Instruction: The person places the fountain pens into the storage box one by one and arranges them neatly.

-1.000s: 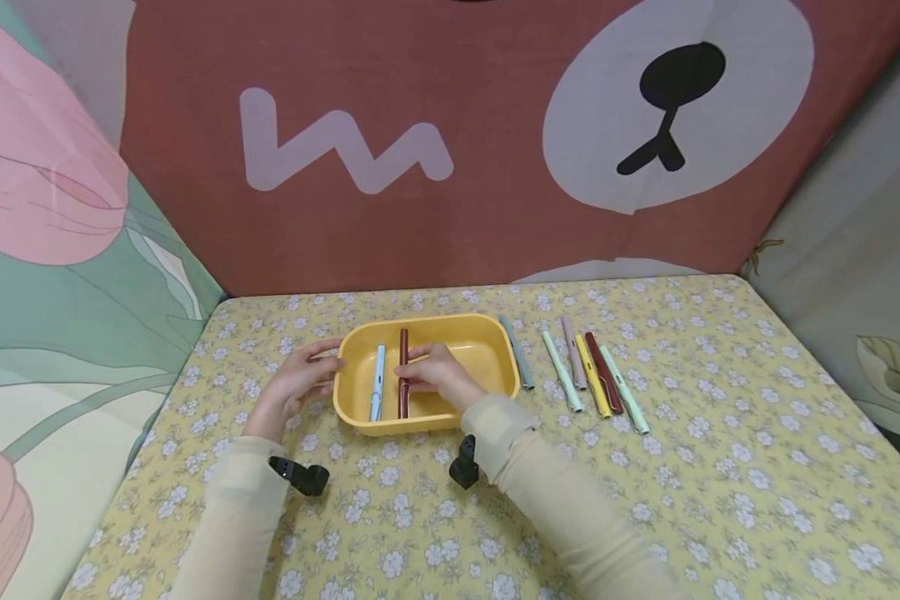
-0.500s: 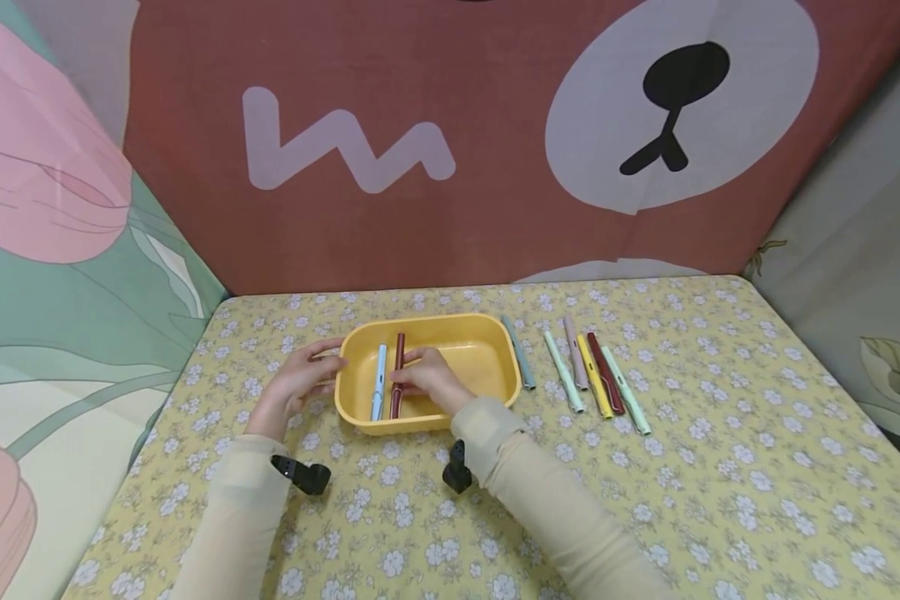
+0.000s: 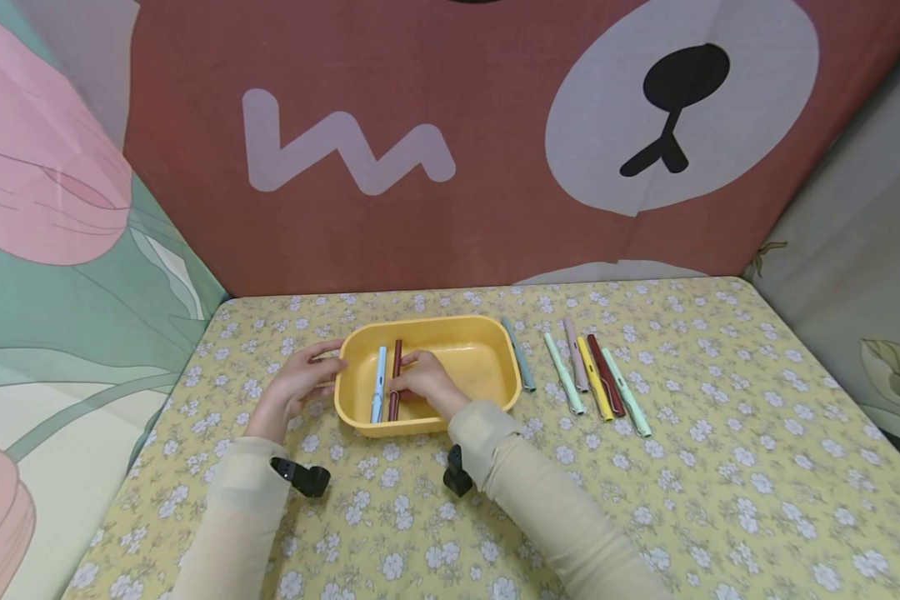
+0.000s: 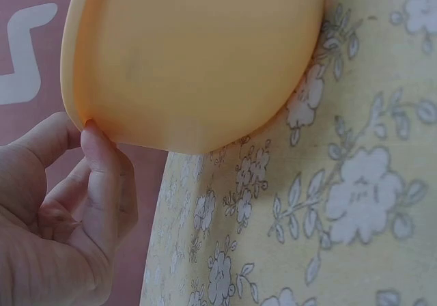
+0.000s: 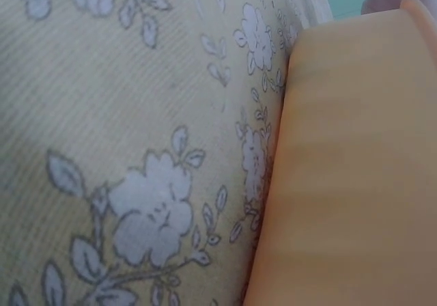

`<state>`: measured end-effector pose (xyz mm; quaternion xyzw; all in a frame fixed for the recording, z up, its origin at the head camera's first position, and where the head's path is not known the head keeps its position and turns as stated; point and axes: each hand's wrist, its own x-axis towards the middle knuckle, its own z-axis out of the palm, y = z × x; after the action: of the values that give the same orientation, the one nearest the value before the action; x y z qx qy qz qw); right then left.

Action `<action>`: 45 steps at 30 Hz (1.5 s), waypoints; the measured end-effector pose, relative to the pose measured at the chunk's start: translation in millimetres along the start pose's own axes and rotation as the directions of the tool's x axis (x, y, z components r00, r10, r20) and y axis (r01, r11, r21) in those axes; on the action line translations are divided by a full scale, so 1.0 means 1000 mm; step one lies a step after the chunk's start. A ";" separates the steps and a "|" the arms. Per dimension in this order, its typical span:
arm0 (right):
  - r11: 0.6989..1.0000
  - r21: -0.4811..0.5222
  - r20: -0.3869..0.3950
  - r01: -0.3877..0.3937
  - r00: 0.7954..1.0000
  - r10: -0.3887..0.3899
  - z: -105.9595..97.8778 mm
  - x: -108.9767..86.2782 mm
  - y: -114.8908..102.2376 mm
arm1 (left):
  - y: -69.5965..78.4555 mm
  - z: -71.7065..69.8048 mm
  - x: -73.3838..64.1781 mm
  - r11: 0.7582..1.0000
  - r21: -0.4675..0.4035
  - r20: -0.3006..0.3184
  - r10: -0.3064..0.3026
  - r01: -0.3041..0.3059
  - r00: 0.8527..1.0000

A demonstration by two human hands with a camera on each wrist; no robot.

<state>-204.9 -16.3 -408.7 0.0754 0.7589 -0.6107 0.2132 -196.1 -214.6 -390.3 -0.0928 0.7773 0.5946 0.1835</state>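
Observation:
A yellow plastic tray (image 3: 474, 367) with rounded corners stands on the table. My left hand (image 3: 297, 382) pinches its left rim; the left wrist view shows the thumb and fingers (image 4: 100, 162) right at the tray's edge (image 4: 198, 60). Inside the tray my right hand (image 3: 431, 382) holds a dark red pen (image 3: 397, 357) by its middle, the pen lying lengthwise away from me. Just left of it a light blue pen (image 3: 379, 382) lies in the tray, nearly parallel. In the right wrist view only the tray's outer wall (image 5: 348, 169) shows large; the right hand is hidden there.
A teal pen (image 3: 518, 353) lies along the tray's right side. Farther right lie several more pens: mint green (image 3: 564, 373), lilac (image 3: 576, 354), yellow (image 3: 598, 377), dark red (image 3: 606, 375) and another mint green (image 3: 626, 392). A flowered cloth (image 3: 720, 483) covers the table.
My right hand has moved the dark red pen left and lowered it in the tray, closer to the light blue pen. The left hand stays at the rim.

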 end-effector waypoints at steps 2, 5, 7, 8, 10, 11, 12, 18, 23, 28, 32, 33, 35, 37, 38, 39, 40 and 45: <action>1.000 -0.009 0.002 -0.002 1.000 0.002 0.000 0.000 0.000 | 0.000 0.000 0.000 1.000 -0.002 0.000 0.001 -0.001 1.000; 1.000 -0.024 0.010 0.001 1.000 -0.001 0.000 -0.001 0.000 | -0.001 0.000 0.000 1.000 -0.005 0.002 0.003 -0.003 1.000; 1.000 -0.030 0.014 0.001 1.000 -0.001 -0.001 0.000 0.000 | -0.001 -0.001 0.000 1.000 -0.007 -0.001 0.001 -0.001 1.000; 0.999 -0.040 0.015 0.005 1.000 -0.004 -0.001 0.000 0.000 | -0.001 -0.001 0.000 1.000 -0.010 -0.001 0.001 -0.001 1.000; 0.999 -0.039 0.022 0.010 1.000 -0.009 -0.001 0.000 0.001 | -0.001 0.000 0.000 1.000 -0.013 -0.003 0.002 -0.002 1.000; 0.999 -0.043 0.024 0.014 1.000 -0.013 -0.001 0.000 0.001 | -0.001 0.000 0.000 1.000 -0.015 -0.004 0.002 -0.002 1.000; 0.999 -0.048 0.025 0.017 1.000 -0.015 -0.001 0.000 0.001 | -0.001 0.000 0.000 1.000 -0.016 -0.004 0.002 -0.002 1.000; 0.999 -0.033 0.018 0.016 1.000 -0.015 -0.002 0.000 0.002 | -0.002 0.000 0.000 1.000 -0.015 -0.001 0.004 -0.004 1.000; 1.000 0.026 0.011 0.000 1.000 -0.001 -0.003 0.002 0.002 | -0.002 0.001 0.000 1.000 -0.009 -0.003 0.000 0.000 1.000; 0.994 0.107 0.017 0.014 1.000 -0.016 -0.003 0.005 0.000 | -0.002 0.002 0.002 1.000 -0.020 -0.009 -0.009 0.009 1.000; 0.981 0.186 0.029 0.048 0.998 -0.055 -0.003 0.006 -0.001 | -0.001 0.001 0.003 1.000 -0.022 -0.011 -0.010 0.010 1.000; 0.977 0.205 0.033 0.057 0.997 -0.065 -0.003 0.006 -0.002 | -0.001 0.001 0.003 1.000 -0.021 -0.009 -0.007 0.007 1.000; 0.969 0.237 0.043 0.063 0.996 -0.075 -0.004 0.005 -0.003 | -0.001 0.000 0.003 1.000 -0.019 -0.010 -0.008 0.008 1.000; 0.962 0.263 0.059 0.068 0.995 -0.086 -0.004 0.004 -0.004 | -0.001 0.000 0.003 1.000 -0.020 -0.008 -0.005 0.005 1.000; 0.961 0.270 0.067 0.068 0.994 -0.089 -0.005 0.003 -0.005 | -0.002 0.000 0.003 1.000 -0.021 -0.008 -0.005 0.005 1.000; 0.959 0.276 0.075 0.068 0.993 -0.092 -0.005 0.002 -0.006 | -0.002 0.000 0.003 1.000 -0.023 -0.007 -0.004 0.004 1.000; 0.957 0.283 0.083 0.067 0.992 -0.094 -0.006 0.000 -0.008 | -0.002 0.000 0.003 1.000 -0.025 -0.008 -0.006 0.006 1.000; 0.950 0.306 0.130 0.057 0.986 -0.101 -0.016 -0.010 -0.018 | -0.003 -0.001 0.003 0.999 -0.031 -0.009 -0.013 0.012 1.000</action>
<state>-206.7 -3.7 -385.6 0.0323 0.6420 -0.7311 0.2287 -198.3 -215.6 -394.0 -0.1033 0.7683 0.6048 0.1822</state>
